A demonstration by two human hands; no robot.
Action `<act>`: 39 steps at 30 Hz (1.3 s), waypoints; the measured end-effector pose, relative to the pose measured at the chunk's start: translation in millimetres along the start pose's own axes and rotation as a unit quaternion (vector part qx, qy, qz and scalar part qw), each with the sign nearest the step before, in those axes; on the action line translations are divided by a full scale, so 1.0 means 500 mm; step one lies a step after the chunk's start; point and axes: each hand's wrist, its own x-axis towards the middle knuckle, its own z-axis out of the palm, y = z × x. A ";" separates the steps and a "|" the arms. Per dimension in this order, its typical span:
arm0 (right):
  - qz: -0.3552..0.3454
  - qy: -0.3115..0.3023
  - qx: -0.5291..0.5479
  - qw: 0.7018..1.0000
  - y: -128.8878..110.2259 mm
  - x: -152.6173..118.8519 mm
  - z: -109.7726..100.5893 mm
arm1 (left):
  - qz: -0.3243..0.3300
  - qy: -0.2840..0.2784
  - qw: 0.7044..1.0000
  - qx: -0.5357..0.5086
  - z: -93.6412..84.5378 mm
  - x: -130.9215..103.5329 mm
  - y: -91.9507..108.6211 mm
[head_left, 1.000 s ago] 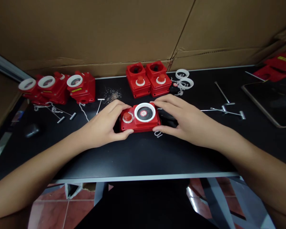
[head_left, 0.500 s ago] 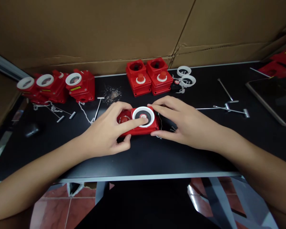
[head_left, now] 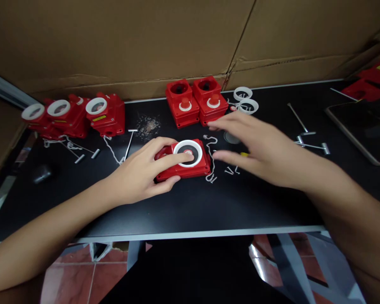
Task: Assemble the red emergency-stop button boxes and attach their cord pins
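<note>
A red box-shaped housing (head_left: pixel 194 171) lies on the black table in front of me, with a white ring (head_left: pixel 200 157) around a dark round face on its top. My left hand (head_left: pixel 147 169) grips the housing from the left, its index finger pressed on the round face and its thumb along the near side. Apart from the housing, my right hand (head_left: pixel 256 147) is held over the table with thumb and fingers spread and nothing in them. Between the right hand and the housing lies a white cord (head_left: pixel 208 145). Several screws (head_left: pixel 229 170) and a clear disc (head_left: pixel 231 137) lie beneath that hand.
Two red housings (head_left: pixel 186 116) stand at the back, beside loose white rings (head_left: pixel 248 106). Several finished-looking red units (head_left: pixel 109 120) stand at the left with T-handled rods (head_left: pixel 131 143). More metal rods (head_left: pixel 297 118) and a dark tray-like panel (head_left: pixel 367 131) are at the right.
My right hand has let go of the housing's right side and moved right and up, uncovering the cord and screws. My left hand stays on the housing.
</note>
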 end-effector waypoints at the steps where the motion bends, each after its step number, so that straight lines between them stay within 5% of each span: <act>1: 0.006 0.032 -0.024 0.999 0.012 0.000 -0.006 | -0.001 0.000 1.000 0.002 0.000 -0.001 0.000; 4: 0.024 0.078 -0.086 0.993 0.047 -0.003 -0.017 | -0.010 -0.006 1.000 0.007 -0.001 -0.001 -0.001; 7: 0.026 0.051 -0.122 0.991 0.063 -0.007 -0.018 | -0.011 0.000 1.000 0.014 -0.003 0.000 -0.004; 18: -0.006 -0.037 -0.168 0.985 0.015 0.002 -0.014 | -0.002 0.024 0.999 0.041 -0.002 0.002 -0.010; 25: -0.080 -0.019 -0.017 0.996 0.003 0.006 0.028 | -0.003 0.019 0.999 0.036 -0.004 0.003 -0.013; 39: -0.016 -0.015 0.092 0.996 0.011 0.003 0.072 | 0.016 0.026 0.998 0.052 -0.001 0.002 -0.012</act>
